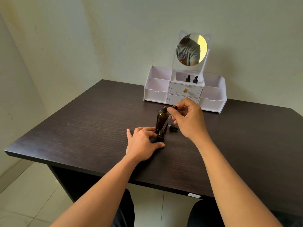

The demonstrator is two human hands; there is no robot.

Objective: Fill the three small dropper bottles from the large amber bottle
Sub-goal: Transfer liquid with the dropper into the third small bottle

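The left hand (144, 142) grips a small bottle (160, 138) on the table (82, 128) while the right hand (188, 119) pinches a dropper (166, 123), its tip in that bottle's mouth.

Left hand (142, 143) and right hand (188, 118) bare, forearms (105, 185) uncovered too; dark trousers (201, 215) over both knees; reflected in the round mirror (202, 45), a grey short-sleeved T-shirt (191, 53) with a blue chest print.

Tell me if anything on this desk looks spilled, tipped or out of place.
No spill shows on the dark table. Only a black dropper cap lies on its side beside the open large amber bottle, probably just set aside during filling.
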